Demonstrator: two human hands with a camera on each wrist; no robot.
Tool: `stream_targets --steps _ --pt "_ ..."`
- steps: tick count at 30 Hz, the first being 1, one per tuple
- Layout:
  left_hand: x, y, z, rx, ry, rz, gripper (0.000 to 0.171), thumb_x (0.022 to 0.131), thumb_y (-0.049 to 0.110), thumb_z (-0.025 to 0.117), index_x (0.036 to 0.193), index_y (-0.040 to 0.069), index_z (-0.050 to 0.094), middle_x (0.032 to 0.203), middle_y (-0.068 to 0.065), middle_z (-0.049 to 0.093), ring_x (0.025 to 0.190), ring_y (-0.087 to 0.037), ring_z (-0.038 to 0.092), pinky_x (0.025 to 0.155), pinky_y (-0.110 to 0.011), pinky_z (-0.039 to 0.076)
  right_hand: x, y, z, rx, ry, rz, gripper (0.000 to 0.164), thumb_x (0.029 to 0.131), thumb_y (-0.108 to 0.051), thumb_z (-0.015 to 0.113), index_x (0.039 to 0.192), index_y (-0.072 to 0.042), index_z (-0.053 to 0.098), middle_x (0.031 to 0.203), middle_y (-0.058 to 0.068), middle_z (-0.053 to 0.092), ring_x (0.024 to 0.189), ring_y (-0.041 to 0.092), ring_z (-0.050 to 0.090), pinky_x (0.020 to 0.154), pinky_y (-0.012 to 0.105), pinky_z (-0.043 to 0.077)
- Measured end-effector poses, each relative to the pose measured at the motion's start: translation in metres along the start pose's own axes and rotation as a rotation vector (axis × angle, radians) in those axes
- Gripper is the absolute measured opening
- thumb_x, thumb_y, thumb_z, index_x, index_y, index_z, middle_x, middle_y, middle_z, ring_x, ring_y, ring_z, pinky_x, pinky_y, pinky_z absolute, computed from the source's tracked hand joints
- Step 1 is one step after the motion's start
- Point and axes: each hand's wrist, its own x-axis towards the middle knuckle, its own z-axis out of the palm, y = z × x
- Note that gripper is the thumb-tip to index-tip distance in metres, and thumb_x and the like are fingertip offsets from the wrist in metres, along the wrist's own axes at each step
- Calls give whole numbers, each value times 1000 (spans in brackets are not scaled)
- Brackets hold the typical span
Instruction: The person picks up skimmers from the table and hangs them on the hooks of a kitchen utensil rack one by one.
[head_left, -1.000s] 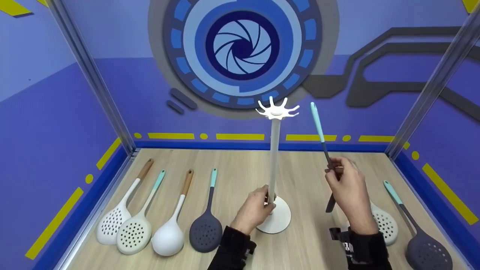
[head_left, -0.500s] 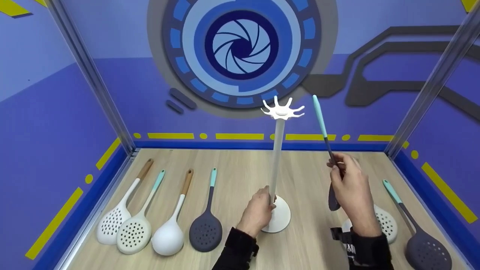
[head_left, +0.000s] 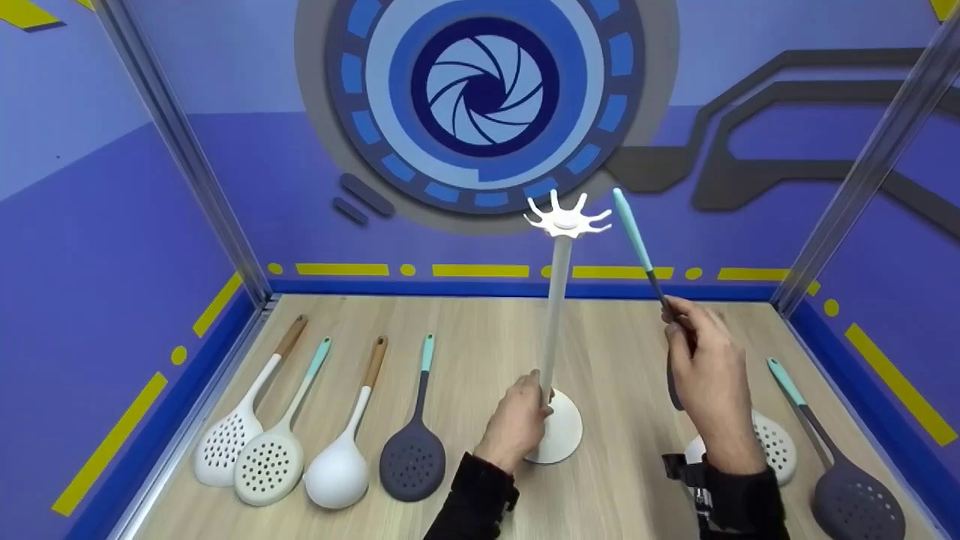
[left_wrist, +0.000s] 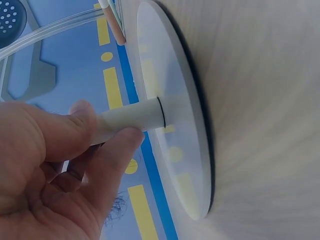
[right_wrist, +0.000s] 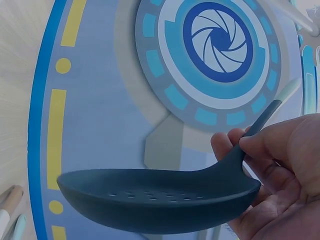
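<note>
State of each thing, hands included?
White rack: standing, bare
Raised skimmer: tilted, handle up
Left hand: gripping rack
Right hand: gripping raised skimmer
Turner: lying
Left cream skimmer: lying
Ladle: lying
Left dark skimmer: lying
Right dark skimmer: lying
Right cream skimmer: lying, partly hidden
White sliver: unclear

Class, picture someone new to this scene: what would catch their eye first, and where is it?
Probably the big blue ring design on the back wall, high in the head view. Below it stands a white stand topped with curved prongs, gripped low by the left hand. To its right, the right hand holds up a dark perforated skimmer, turquoise handle uppermost.
</note>
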Motion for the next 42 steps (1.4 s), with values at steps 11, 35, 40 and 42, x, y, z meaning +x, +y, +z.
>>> stream_targets --steps 11,35,40,42 --pt "2 -2 1 6 -13 -11 35 105 -5 77 139 -1 68 120 -10 75 115 -26 77 101 -50 71 0 -5 -3 -1 33 -51 34 116 7 65 148 2 74 131 23 78 121 42 78 95 -9 37" --pt "1 -3 -1 6 -20 2 38 106 -4 77 143 -3 67 121 -10 77 119 -29 80 102 -49 72 -2 -2 -5 3 -16 -77 32 118 5 61 148 2 72 135 24 75 124 42 77 95 -9 37" --pt "2 -4 0 0 -24 1 45 106 -6 77 149 -8 65 126 -14 77 125 -32 81 105 -51 72 -2 1 -3 -16 -27 -76 34 119 5 59 150 0 71 137 23 76 128 43 77 98 -3 42" --pt "3 -5 0 -5 -17 -2 52 105 -8 77 155 -10 62 128 -14 78 128 -34 81 107 -52 71 -2 0 -1 -34 -31 -71 34 119 4 58 151 -1 71 139 22 77 130 43 77 103 11 55"
